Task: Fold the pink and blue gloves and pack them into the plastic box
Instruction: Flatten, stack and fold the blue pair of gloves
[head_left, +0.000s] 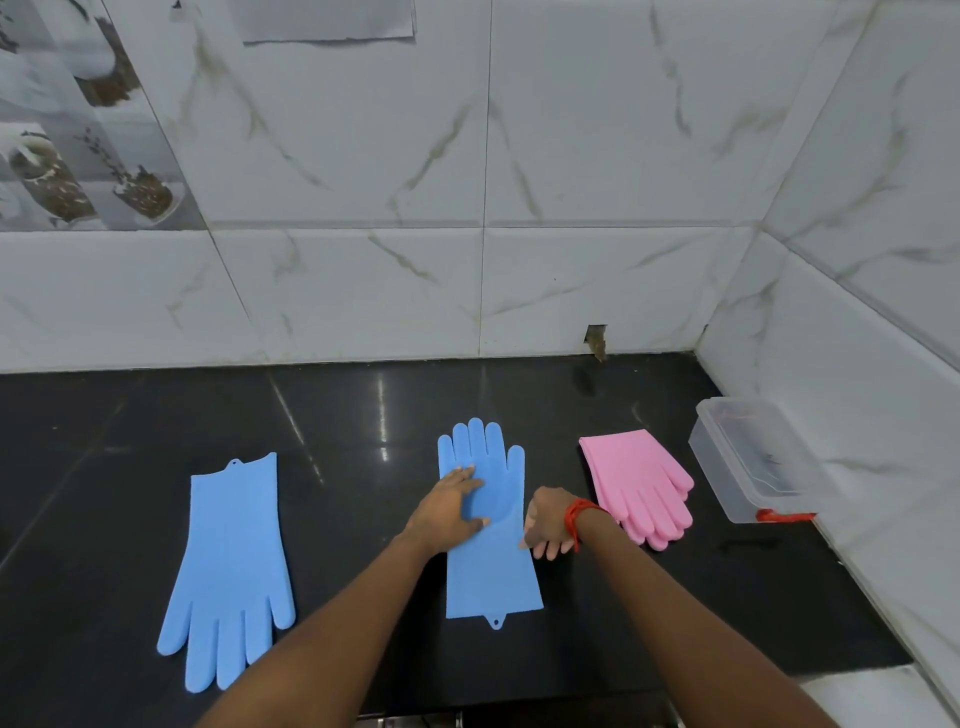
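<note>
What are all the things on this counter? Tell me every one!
Blue gloves: two, light blue; left blue glove lies flat with its fingers toward the person, middle blue glove with its fingers toward the wall.
Pink gloves: one pile, pink, right of the middle blue glove.
Plastic box: one, clear with a red clip, far right by the wall.
Counter: one, glossy black, under everything.
Wall tiles: many, white marbled, behind and right.
Paper: one, grey, on the wall at top.
Thread: one, red, round the right wrist.
Hands: two; left hand flat on the middle blue glove, right hand at its right edge.
</note>
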